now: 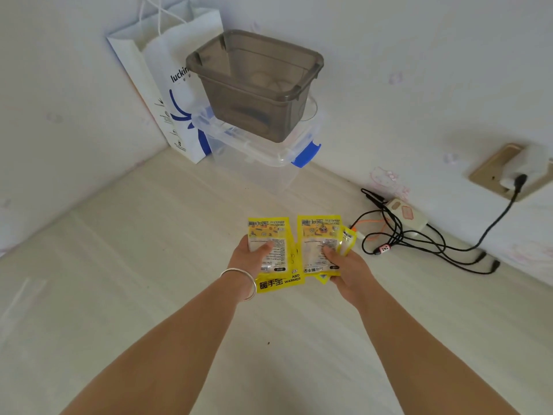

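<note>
My left hand, with a silver bangle on the wrist, grips a yellow hand-warmer packet, thumb on its face. Another yellow packet shows beneath it. My right hand holds a second stack of yellow packets, thumb pressed on the front one. A smaller packet sticks out at its right side. Both stacks are held side by side above a pale wooden surface.
In the far corner a smoky grey open plastic bin sits on a clear lidded box with blue latches. A white paper bag leans against the wall behind. At right lie black cables and a white adapter, near a wall socket.
</note>
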